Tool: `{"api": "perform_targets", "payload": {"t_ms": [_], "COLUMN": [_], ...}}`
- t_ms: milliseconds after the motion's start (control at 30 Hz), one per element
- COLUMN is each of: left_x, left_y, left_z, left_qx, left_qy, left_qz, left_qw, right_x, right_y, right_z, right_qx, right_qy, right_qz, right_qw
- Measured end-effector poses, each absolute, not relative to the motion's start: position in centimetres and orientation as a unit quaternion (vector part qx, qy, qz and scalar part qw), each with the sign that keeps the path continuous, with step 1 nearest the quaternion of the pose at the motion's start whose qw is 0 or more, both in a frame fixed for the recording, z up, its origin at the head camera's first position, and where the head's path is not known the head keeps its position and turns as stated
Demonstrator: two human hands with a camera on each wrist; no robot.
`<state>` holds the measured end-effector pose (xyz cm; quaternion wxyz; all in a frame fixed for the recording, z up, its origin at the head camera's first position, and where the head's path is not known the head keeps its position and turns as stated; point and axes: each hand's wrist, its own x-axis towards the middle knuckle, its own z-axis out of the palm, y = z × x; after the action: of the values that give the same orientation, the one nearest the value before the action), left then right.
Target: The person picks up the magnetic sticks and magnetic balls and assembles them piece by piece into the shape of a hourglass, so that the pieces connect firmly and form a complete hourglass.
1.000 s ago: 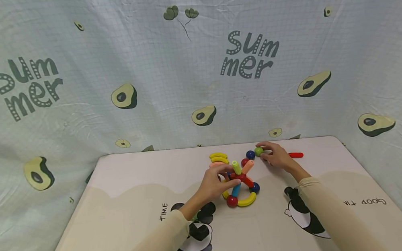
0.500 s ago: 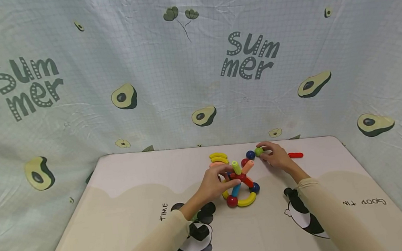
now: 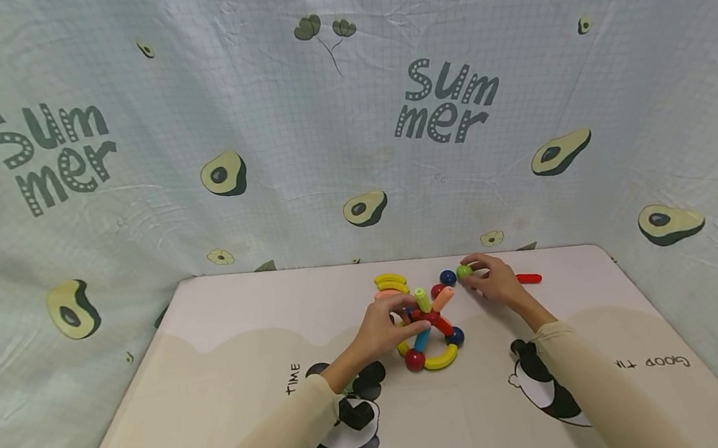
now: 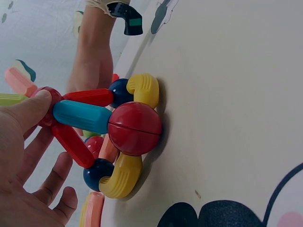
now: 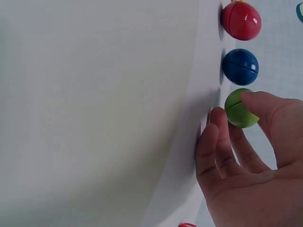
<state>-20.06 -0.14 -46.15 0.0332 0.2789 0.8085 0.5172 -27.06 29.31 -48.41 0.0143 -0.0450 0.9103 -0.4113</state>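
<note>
A structure of magnetic sticks and balls stands on the table, with a ring of yellow curved sticks (image 3: 441, 360) at its base. My left hand (image 3: 379, 330) pinches it at the top red ball (image 4: 49, 105), beside the straight blue stick (image 4: 81, 116). A light green stick (image 3: 422, 299) and an orange-pink stick (image 3: 444, 297) point up from that ball. Farther back, my right hand (image 3: 496, 281) holds a green ball (image 5: 240, 108) between thumb and fingers. Beside it sit a dark blue ball (image 5: 240, 66) and another red ball (image 5: 241, 21).
Loose yellow curved sticks (image 3: 391, 278) and an orange-pink stick (image 3: 386, 293) lie behind my left hand. A red stick (image 3: 529, 278) lies right of my right hand. The tabletop (image 3: 232, 388) carries panda prints; a patterned cloth (image 3: 284, 116) hangs behind its back edge.
The green ball has shifted very slightly to the right, away from the dark blue ball, with my right hand on it. My left hand stays on the structure.
</note>
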Motion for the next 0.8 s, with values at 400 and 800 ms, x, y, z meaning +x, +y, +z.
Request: {"api": "perform_targets", "payload": {"t_ms": [400,800], "left_x": [-19.9,-19.9], "left_y": [-0.2,-0.4], "left_z": [-46.1,-46.2], "left_qx": [0.281,0.290], "left_qy": [0.806,0.799], "left_qz": [0.520,0.525], "left_qw": [0.035,0.030], "right_x": [-25.0,-22.9], "right_y": [30.6,31.2], "right_z": [-46.9,-44.4], "right_qx": [-0.075,-0.111], "right_qy": [0.904,0.895], "right_qz": [-0.421,-0.431], "right_qw": [-0.003,-0.031]}}
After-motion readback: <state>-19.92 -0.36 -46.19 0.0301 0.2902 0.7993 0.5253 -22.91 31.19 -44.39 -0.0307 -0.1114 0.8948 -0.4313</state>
